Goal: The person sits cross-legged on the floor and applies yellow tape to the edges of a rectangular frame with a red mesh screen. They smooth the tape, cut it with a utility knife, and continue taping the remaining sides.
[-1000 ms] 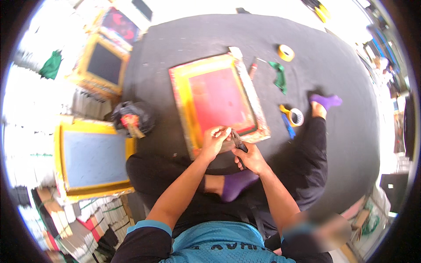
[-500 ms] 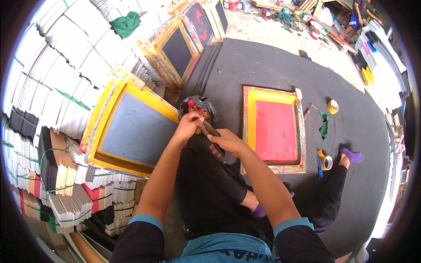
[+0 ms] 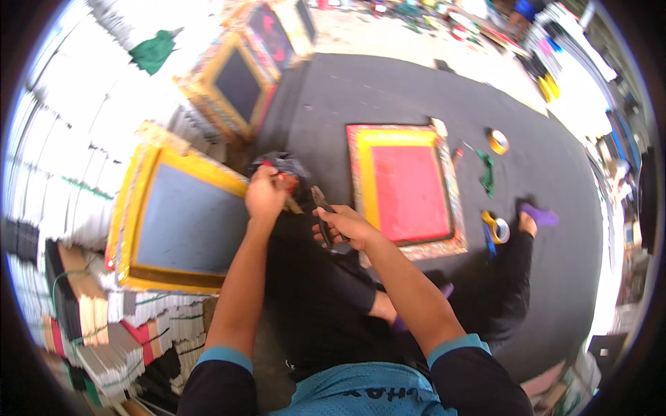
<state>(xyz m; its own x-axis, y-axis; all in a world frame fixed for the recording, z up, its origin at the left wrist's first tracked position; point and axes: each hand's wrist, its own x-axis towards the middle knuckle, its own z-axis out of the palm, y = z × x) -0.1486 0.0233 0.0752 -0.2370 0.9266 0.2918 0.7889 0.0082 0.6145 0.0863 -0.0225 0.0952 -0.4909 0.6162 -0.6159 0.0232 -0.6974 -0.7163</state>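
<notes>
My right hand (image 3: 350,225) is wrapped round a pair of dark pliers (image 3: 322,208), whose jaws point up and away from me. To the left, my left hand (image 3: 265,195) has its fingers pinched at the edge of a crumpled dark plastic bag (image 3: 286,163) with red bits in it. Whatever those fingers hold is blurred and hidden. A small wooden strip (image 3: 293,205) shows just beside that hand. On the right lies a screen-printing frame (image 3: 454,229) with yellow tape edges and a red mesh, apart from both hands.
A second yellow-edged frame (image 3: 125,243) with grey mesh leans at left, beside bundled stacks of sheets (image 3: 104,326). More frames (image 3: 239,87) stand behind. Right of the red frame are two tape rolls (image 3: 498,142), a green cloth (image 3: 487,173) and a blue tool (image 3: 488,239).
The pliers in my right hand have come apart from my left hand. My left hand has moved in against the dark bag. The whole view has shifted.
</notes>
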